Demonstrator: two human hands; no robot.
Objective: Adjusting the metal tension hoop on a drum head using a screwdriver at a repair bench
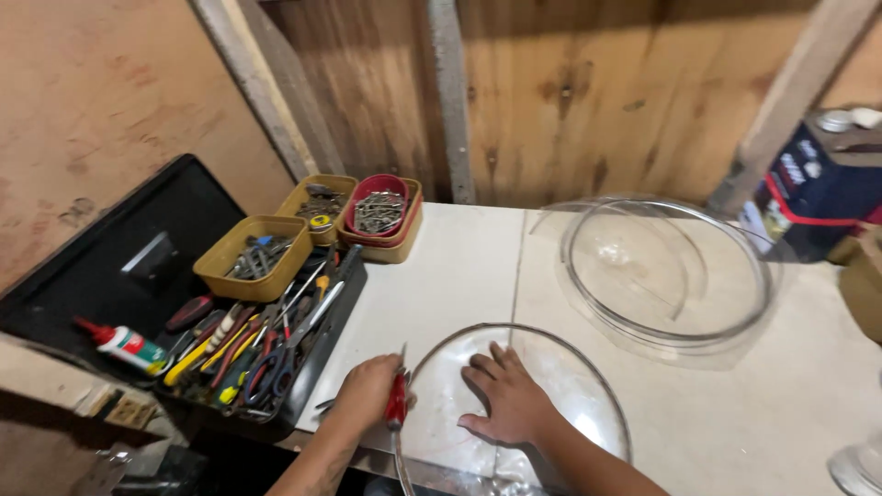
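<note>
A clear round plastic dome (551, 386) with a thin metal rim lies at the near edge of the white tiled table (441, 276), and both hands work on it. The right hand (507, 397) is spread flat, palm down, fingers released, pressing on top of the dome. The left hand (367, 393) is clenched around a red-handled tool (396, 404), held upright against the dome's left rim; its tip is too small to make out. Farther back and to the right lies a second clear round dome (666, 276), well apart from the first. To the left of the hands an open black toolbox (138, 266) holds screwdrivers, pliers and scissors, with a small white glue bottle with a red cap (124, 343) in its lid. Yellow trays (254, 258) of screws and a red round bowl of bits (378, 210) stand behind it.
</note>
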